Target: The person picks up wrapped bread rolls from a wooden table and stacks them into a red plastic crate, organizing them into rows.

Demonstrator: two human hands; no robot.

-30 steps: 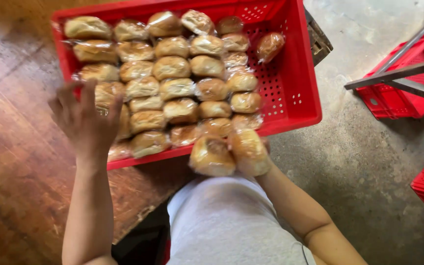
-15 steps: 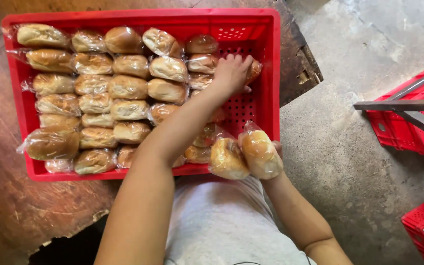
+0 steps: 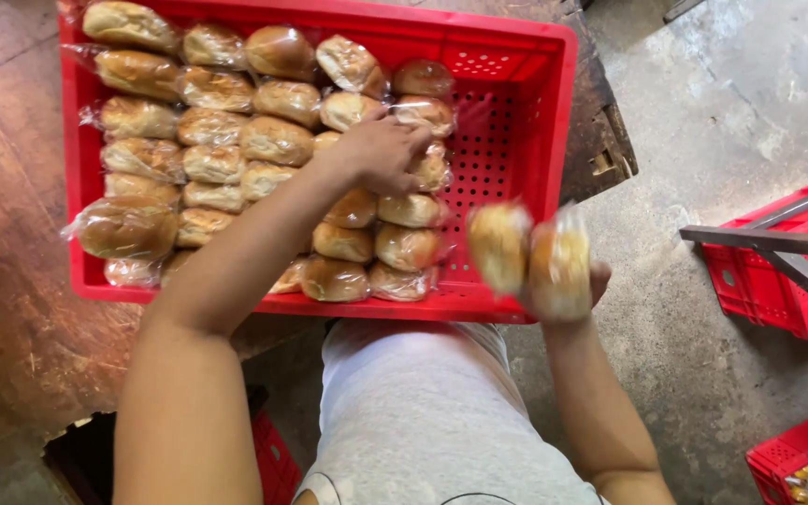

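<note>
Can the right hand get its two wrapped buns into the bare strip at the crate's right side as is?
Probably yes: the right hand hovers beside that bare strip of the red crate, nothing between.

There is one view, from a camera on the person's head, looking almost straight down past the chest and grey shirt [image 3: 423,421]. It sits close: both forearms run up from the bottom edge, and the red crate [image 3: 516,140] fills most of the upper half, its far rim cut by the top edge. The left hand [image 3: 381,150] lies near the middle of the frame, the right hand [image 3: 563,281] lower and to the right of it, blurred. Left of the fingers [image 3: 413,140] the view takes in the wooden surface [image 3: 11,281]; right of them, the concrete floor [image 3: 703,112] and parts of other crates [image 3: 769,281] at the edge.
</note>
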